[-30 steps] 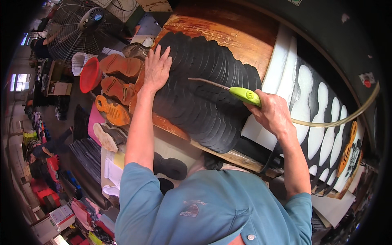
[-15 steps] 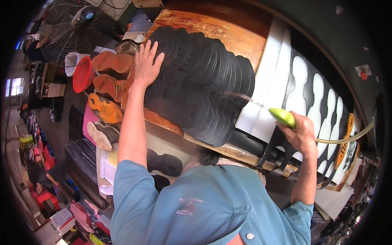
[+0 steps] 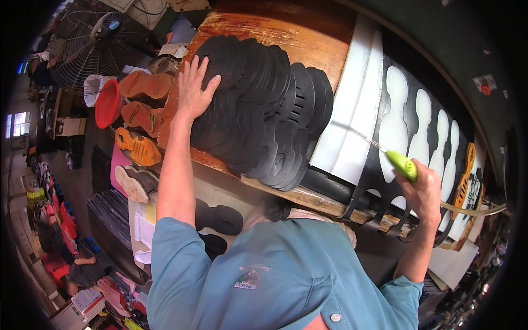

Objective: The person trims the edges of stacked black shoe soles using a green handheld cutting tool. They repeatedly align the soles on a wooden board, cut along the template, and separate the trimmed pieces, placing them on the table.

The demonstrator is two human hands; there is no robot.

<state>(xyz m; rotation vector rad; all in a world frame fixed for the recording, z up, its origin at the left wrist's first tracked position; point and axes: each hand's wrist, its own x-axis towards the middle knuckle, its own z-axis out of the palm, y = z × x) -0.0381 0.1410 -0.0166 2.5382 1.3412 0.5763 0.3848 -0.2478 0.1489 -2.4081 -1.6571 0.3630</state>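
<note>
Black shoe-sole-shaped sheets (image 3: 245,104) lie overlapped in rows on a wooden board. My left hand (image 3: 195,91) rests with its fingers spread on the far left edge of these sheets. At the right end a few sheets are fanned apart, and one shows several short slots. My right hand (image 3: 423,192) is closed round a green-handled tool (image 3: 401,166) with a slim tip, which is blurred by motion. The tip points left over a white sheet (image 3: 346,107), clear of the black sheets. From the hand a yellowish hose (image 3: 476,212) runs off to the right.
White sole shapes (image 3: 396,104) on a black backing stand to the right, beside an orange slotted sole (image 3: 467,170). Brown soles (image 3: 143,85) and a red bowl (image 3: 108,104) sit left of the board, below a fan (image 3: 107,27). Black straps (image 3: 357,201) hang over the front edge.
The tool in my right hand has moved right and down, away from the black sheets. The right-end sheets have fanned apart, showing the slots. My left hand stays on the sheets.
</note>
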